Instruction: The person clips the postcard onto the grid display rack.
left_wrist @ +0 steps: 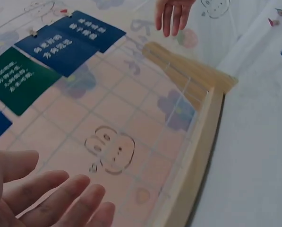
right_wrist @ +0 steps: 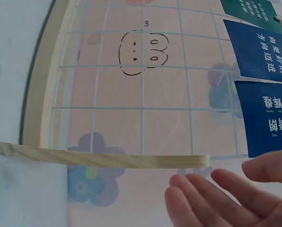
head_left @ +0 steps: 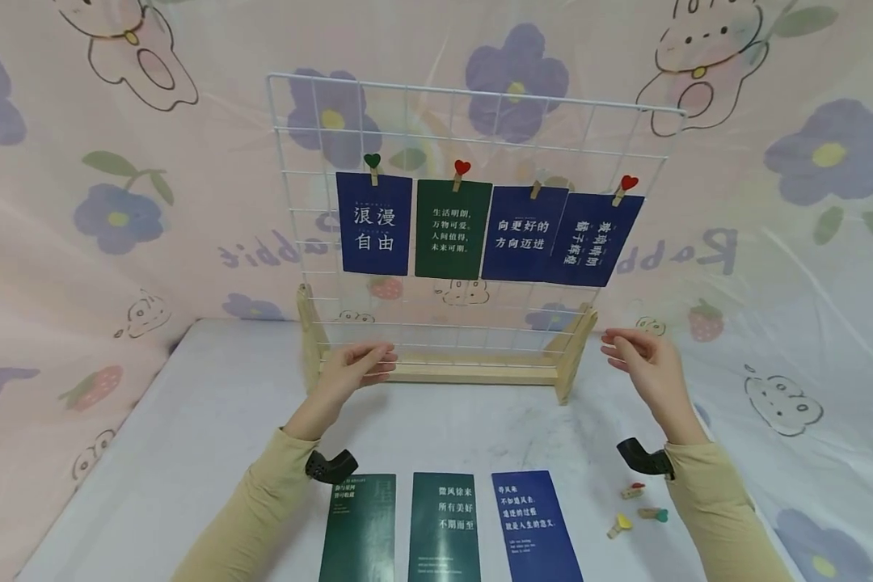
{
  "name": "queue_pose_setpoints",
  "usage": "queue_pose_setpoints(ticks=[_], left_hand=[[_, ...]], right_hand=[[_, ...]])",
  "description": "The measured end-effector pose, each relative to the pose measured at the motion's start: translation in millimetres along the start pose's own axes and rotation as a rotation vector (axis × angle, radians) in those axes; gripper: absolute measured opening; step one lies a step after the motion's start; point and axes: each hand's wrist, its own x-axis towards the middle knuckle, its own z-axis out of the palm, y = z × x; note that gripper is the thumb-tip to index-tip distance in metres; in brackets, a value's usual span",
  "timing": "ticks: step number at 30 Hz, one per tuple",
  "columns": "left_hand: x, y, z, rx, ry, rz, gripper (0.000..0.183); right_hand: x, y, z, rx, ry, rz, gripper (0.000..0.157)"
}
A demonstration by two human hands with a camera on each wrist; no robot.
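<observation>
A white wire grid stands in a wooden base. Clothespins topped with hearts hold a row of cards on it: a blue card, a green card, a second blue card and, overlapping that one at the right, a third blue card with its text sideways. My left hand is in front of the base's left end, fingers loosely extended and holding nothing. Beyond the base's right upright, my right hand is raised, also holding nothing, its fingers relaxed in the right wrist view.
On the white table lie two green cards and one blue card, side by side near the front. Small clothespins with a red, a green and a yellow top lie by my right sleeve. A patterned cloth hangs behind.
</observation>
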Motion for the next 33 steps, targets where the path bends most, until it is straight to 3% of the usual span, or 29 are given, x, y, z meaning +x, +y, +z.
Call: queue_pose_setpoints(ticks=[6,11,17,27,33], left_hand=[[-20.3,-20.8,-23.4,0.029,-0.037,-0.082,0.041],[-38.0,-35.7,-33.6,0.026,-0.030,-0.185,0.048],[-55.8,-49.4,-44.7,0.017,-0.020,-0.252,0.053],[-75.8,-59.5,-50.4,-0.009,-0.018,-0.303,0.056],[-85.2,-62.0,-53.8,0.012,-0.023,-0.304,0.055]], right_hand=[[-17.0,10.6,-1.8,0.009,-0.064,0.027,0.039],[-30.8,20.1,-1.4,-0.033,-0.089,0.086,0.043],[-46.6,26.9,-1.5,-0.058,-0.131,0.143,0.047],[-66.0,36.7,-5.3,-0.110,-0.196,0.232,0.051],[-75.4,41.7,-7.2,-0.098,-0.228,0.229,0.049]])
